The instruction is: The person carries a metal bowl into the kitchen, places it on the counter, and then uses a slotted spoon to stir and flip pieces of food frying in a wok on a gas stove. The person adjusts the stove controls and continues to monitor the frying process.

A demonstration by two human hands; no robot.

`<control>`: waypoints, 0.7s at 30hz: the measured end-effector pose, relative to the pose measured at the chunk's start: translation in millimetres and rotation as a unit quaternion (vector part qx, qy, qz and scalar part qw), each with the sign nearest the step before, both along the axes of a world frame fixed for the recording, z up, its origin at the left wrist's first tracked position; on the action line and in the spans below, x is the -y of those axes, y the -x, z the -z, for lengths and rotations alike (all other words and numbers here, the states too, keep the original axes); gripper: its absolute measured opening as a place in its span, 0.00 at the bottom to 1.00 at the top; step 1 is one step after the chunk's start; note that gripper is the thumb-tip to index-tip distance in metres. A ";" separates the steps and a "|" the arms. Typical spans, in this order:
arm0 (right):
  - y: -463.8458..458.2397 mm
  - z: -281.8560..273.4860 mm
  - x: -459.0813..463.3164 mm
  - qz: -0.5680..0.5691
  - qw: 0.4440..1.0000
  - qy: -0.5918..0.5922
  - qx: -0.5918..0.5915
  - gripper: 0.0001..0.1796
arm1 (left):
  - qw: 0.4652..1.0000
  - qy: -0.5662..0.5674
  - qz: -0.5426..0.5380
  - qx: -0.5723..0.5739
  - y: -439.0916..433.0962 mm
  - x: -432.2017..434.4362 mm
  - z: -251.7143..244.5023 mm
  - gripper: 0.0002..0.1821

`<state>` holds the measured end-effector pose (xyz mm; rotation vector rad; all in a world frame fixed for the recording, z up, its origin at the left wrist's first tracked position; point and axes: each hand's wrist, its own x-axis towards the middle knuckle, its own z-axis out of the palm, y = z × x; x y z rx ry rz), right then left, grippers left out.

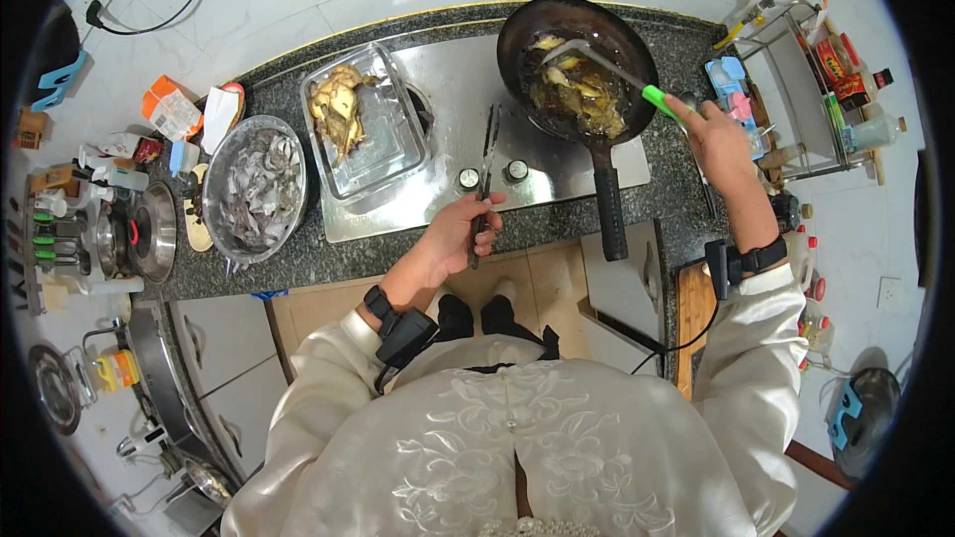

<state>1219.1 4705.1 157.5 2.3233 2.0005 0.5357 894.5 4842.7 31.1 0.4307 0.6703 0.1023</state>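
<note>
My right hand (714, 136) grips the bright green handle of a metal spatula (608, 63), whose head rests among browned food pieces (574, 93) in the oil of a dark wok (518, 30). The wok's black handle points towards me. In my left hand (459, 231) is a pair of slim dark tongs (489, 149), tips pointing away from me over the steel stove top. Left of them, a clear rectangular glass dish (395, 130) holds golden fried pieces (337, 108). Further left, a metal bowl (300, 198) is full of raw grey pieces (261, 183), apparently fish.
Two control knobs (492, 173) sit near the front of the steel stove (440, 194). An orange and white packet (171, 108) stands at the back left. Rightward are a blue-lidded seasoning box (725, 74) and a wire rack (802, 89) with bottles. A wooden board (694, 313) lies front right.
</note>
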 end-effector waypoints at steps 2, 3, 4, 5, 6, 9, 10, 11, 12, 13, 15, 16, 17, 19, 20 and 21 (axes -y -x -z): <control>-5.8 0.2 -3.3 0.024 1.000 -0.003 0.015 0.30 | 1.000 -0.003 -0.001 0.001 0.0 0.7 -0.5 0.12; -8.0 4.0 -9.4 0.034 0.999 -0.008 0.021 0.30 | 1.000 -0.006 -0.001 0.002 -0.6 0.7 -1.0 0.12; -8.7 10.5 -17.1 0.045 0.999 -0.012 0.027 0.30 | 1.000 -0.007 -0.001 0.003 -0.8 1.3 -1.5 0.12; -9.3 16.8 -24.7 0.063 0.997 -0.012 0.033 0.31 | 1.000 -0.008 0.001 0.003 -1.1 1.6 -2.0 0.12; -9.0 23.7 -32.1 0.067 0.997 -0.023 0.039 0.32 | 1.000 -0.008 0.003 0.003 -1.0 2.0 -2.6 0.12; -8.7 40.9 -56.4 0.083 0.996 -0.033 0.027 0.32 | 1.000 -0.011 0.001 -0.005 1.2 4.3 -3.1 0.13; -8.8 44.2 -62.4 0.086 0.996 -0.020 0.033 0.32 | 1.000 -0.012 0.000 -0.010 2.9 5.2 -2.9 0.13; -8.4 46.4 -65.8 0.081 0.996 -0.019 0.033 0.32 | 1.000 -0.009 -0.001 -0.009 4.5 6.0 -2.7 0.13; -8.4 47.3 -68.9 0.080 0.996 -0.018 0.037 0.32 | 1.000 -0.008 -0.002 -0.006 5.2 5.8 -2.3 0.13; -8.2 47.7 -70.3 0.078 0.996 -0.019 0.043 0.32 | 1.000 -0.006 -0.004 -0.002 5.9 5.9 -2.0 0.13; -8.8 45.0 -66.8 0.083 0.996 0.001 0.042 0.32 | 1.000 -0.004 -0.005 -0.006 7.8 6.5 -1.5 0.13; -9.8 42.6 -63.4 0.083 0.995 0.004 0.045 0.31 | 1.000 -0.003 -0.005 -0.008 8.1 6.7 -1.4 0.13; -10.6 39.9 -59.1 0.090 0.995 0.019 0.044 0.31 | 1.000 -0.002 -0.005 -0.008 7.5 6.8 -1.3 0.12; -10.8 35.1 -46.6 0.099 0.993 0.032 0.047 0.31 | 1.000 -0.001 -0.005 -0.010 6.7 7.2 -1.6 0.12; -11.3 31.9 -40.2 0.099 0.994 0.021 0.033 0.30 | 1.000 -0.001 -0.005 -0.007 6.3 7.3 -1.9 0.13; -11.1 28.9 -33.3 0.107 0.994 0.018 0.027 0.29 | 1.000 -0.001 -0.005 -0.004 5.8 7.5 -2.3 0.13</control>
